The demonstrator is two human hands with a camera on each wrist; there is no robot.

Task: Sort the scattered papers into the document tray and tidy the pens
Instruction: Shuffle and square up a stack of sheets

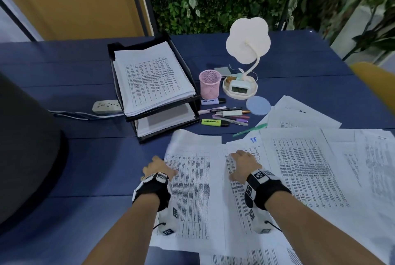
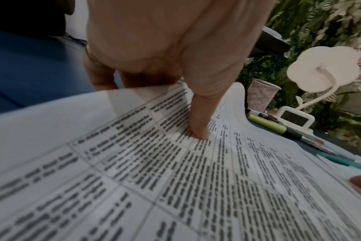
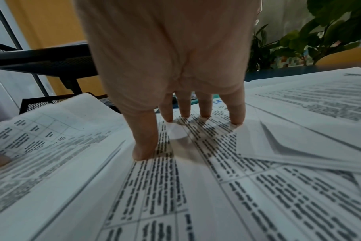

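Printed sheets lie scattered over the near right of the blue table. My left hand pinches the left edge of one table-printed sheet, thumb on top and fingers under the lifted edge. To its right, my right hand presses straight fingertips down on a neighbouring sheet. The black two-tier document tray stands behind, with a paper stack in its top tier. Loose pens and highlighters lie beside an empty pink mesh cup. A green pen rests at the papers' edge.
A white flower-shaped lamp with a small clock in its dish and a blue round coaster sit behind the pens. A power strip lies left of the tray. A dark bulky object fills the left side.
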